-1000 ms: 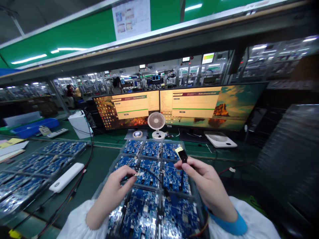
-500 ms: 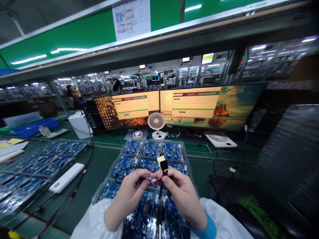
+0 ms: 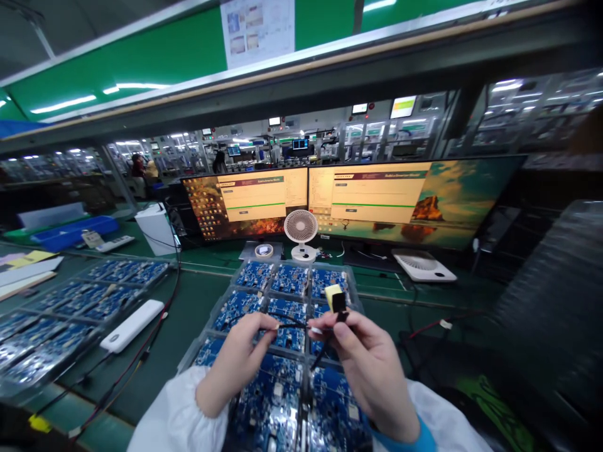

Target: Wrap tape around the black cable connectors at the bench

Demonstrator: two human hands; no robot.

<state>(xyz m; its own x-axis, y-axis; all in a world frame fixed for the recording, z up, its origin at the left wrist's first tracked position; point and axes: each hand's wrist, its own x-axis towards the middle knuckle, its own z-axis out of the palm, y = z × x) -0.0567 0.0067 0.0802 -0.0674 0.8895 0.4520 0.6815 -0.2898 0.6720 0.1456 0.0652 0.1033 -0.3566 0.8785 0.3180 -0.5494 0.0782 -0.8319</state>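
Note:
My right hand (image 3: 367, 364) pinches a black connector with a yellow-taped tip (image 3: 335, 299), held upright above the tray. My left hand (image 3: 238, 361) pinches a thin black cable (image 3: 287, 324) that runs across to the right hand. Both hands hover over a clear tray (image 3: 214, 303) holding several blue circuit boards (image 3: 289, 279). White sleeves cover both forearms, with a blue cuff at the right wrist.
Two monitors (image 3: 367, 201) stand at the back behind a small white fan (image 3: 301, 229) and a tape roll (image 3: 264, 250). More trays of blue boards (image 3: 70, 307) lie at left beside a white power bank (image 3: 132, 325). A black stack (image 3: 551, 301) sits at right.
My hands came together over the tray, then drew slightly apart, the cable now stretched between them. The connector moved left, then back right a little.

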